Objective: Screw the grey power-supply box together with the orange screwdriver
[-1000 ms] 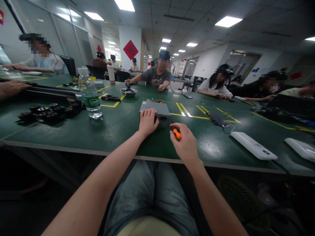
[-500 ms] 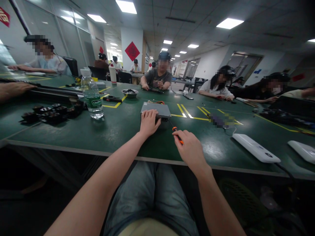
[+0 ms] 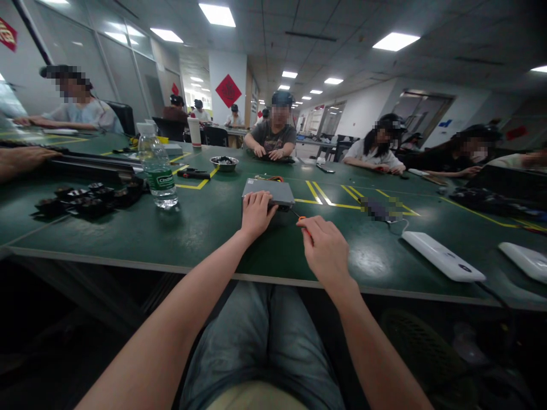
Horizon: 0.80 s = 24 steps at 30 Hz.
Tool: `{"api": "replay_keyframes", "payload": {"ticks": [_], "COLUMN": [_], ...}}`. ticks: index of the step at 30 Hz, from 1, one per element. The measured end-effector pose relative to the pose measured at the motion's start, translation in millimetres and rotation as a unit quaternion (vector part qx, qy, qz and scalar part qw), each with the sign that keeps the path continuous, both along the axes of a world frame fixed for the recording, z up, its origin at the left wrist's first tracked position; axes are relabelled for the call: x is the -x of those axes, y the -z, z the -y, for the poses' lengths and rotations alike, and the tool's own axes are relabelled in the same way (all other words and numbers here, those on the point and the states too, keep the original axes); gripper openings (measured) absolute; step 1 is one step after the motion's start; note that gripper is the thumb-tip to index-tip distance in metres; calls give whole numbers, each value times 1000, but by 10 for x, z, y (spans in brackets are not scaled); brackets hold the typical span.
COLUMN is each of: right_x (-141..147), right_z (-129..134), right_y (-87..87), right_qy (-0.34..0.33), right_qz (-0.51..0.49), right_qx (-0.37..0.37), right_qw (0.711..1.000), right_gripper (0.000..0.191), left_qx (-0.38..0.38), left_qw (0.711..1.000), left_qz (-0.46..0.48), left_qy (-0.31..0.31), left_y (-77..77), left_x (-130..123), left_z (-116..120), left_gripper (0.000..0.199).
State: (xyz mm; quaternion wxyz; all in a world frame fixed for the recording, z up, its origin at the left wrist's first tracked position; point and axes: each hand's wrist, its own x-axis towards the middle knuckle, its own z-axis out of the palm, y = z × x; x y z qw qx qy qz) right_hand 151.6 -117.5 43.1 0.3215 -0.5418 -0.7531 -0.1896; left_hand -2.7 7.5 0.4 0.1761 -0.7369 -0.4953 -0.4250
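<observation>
A grey metal box that looks like a computer power supply [image 3: 280, 192] lies on the green table, with coloured wires at its far side. My left hand [image 3: 257, 214] grips its near left part, fingers over the top and thumb along the front edge. In my right hand [image 3: 325, 242] is a screwdriver [image 3: 301, 218] with an orange and black handle, mostly covered by the fingers. Its shaft points up and left to the front right corner of the box. Whether the tip sits in a screw is too small to tell.
To the left stand a water bottle [image 3: 157, 171] and a heap of black parts [image 3: 88, 199]. Behind are a metal bowl [image 3: 224, 163] and a black tool [image 3: 193, 173]. A white power bank-like device [image 3: 442, 256] lies right. A co-worker [image 3: 273, 134] sits opposite.
My right hand has shifted slightly, and its fingers cover more of the screwdriver handle. My left hand stays on the box. The co-worker opposite has brought both hands down to the table.
</observation>
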Motion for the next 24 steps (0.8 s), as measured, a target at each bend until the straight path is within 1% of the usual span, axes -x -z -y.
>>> {"api": "replay_keyframes", "payload": {"ticks": [2, 3, 5, 7, 9, 11, 14, 16, 18, 20, 22, 24], "right_x": [-3, -7, -13, -10, 3, 17, 29, 29, 26, 26, 33, 41], "right_z": [-13, -21, -32, -30, -15, 2, 10, 0, -11, -15, -6, 10], "right_y": [-7, -12, -24, -35, -35, -21, 7, 9, -10, -37, -55, -52], "right_qy": [-25, -25, -3, 24, 36, 16, -33, -42, -16, 21, 42, 32], "right_qz": [11, 3, -27, -56, -62, -32, 18, 2, -42, -80, -84, -55], "right_qx": [-9, -11, -11, -6, 2, 6, 12, 13, 12, 16, 26, 30], "right_qw": [1000, 1000, 1000, 998, 997, 999, 999, 999, 999, 996, 995, 998], "right_gripper": [23, 23, 22, 26, 28, 28, 28, 27, 26, 29, 29, 26], "left_qx": [-1, -1, -1, 2, 6, 11, 11, 7, 4, 3, 1, -2], "left_qw": [1000, 1000, 1000, 1000, 1000, 1000, 1000, 1000, 1000, 1000, 1000, 1000], "left_qz": [-2, -2, -1, -1, 0, 0, 1, 0, -1, -2, -4, -4], "left_qy": [-1, -2, 0, 2, 4, 4, 1, 0, -1, -2, -2, -1], "left_y": [0, 0, -1, -4, -7, -9, -9, -6, -2, 3, 7, 9], "left_x": [2, 2, 2, 2, 1, -1, -4, -4, -3, -1, 1, 0], "left_z": [1, 1, 3, 5, 9, 11, 10, 4, -5, -14, -19, -18], "left_gripper": [25, 25, 25, 25, 26, 26, 25, 25, 25, 25, 25, 25]}}
